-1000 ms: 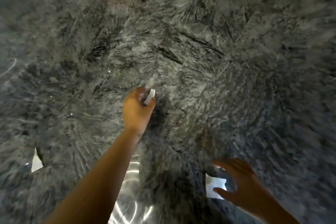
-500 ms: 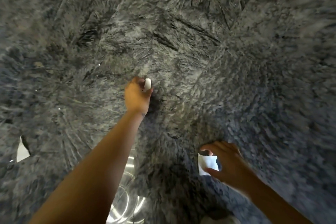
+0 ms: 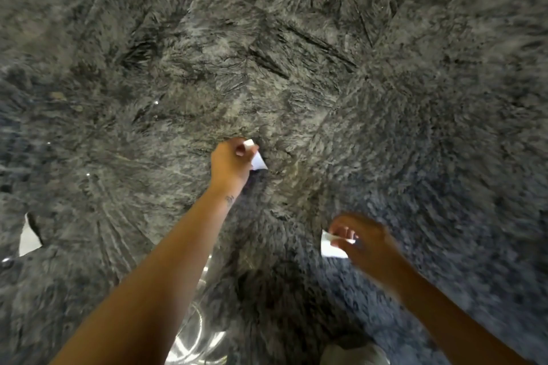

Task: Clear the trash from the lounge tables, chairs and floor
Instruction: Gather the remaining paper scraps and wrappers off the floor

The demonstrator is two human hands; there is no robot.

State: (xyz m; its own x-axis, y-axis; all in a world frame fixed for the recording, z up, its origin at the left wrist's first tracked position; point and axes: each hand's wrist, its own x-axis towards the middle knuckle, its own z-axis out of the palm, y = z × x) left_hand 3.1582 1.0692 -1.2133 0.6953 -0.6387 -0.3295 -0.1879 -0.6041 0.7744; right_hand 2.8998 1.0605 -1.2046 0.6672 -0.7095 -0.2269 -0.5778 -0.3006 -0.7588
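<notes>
Plainly the left hand (image 3: 231, 161) pinches a white paper scrap (image 3: 258, 160), the right hand (image 3: 364, 241) a second scrap (image 3: 330, 247) (blurred), while the loose scrap (image 3: 28, 238) lies leftward on the shag rug (image 3: 296, 68), nearer the left hand.

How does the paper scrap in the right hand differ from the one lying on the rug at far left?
The held scrap is pinched in the right hand; the loose scrap lies on the rug, with no hand near it. The held scrap looks roughly rectangular; the loose scrap tapers to a point. Both are small white paper.
</notes>
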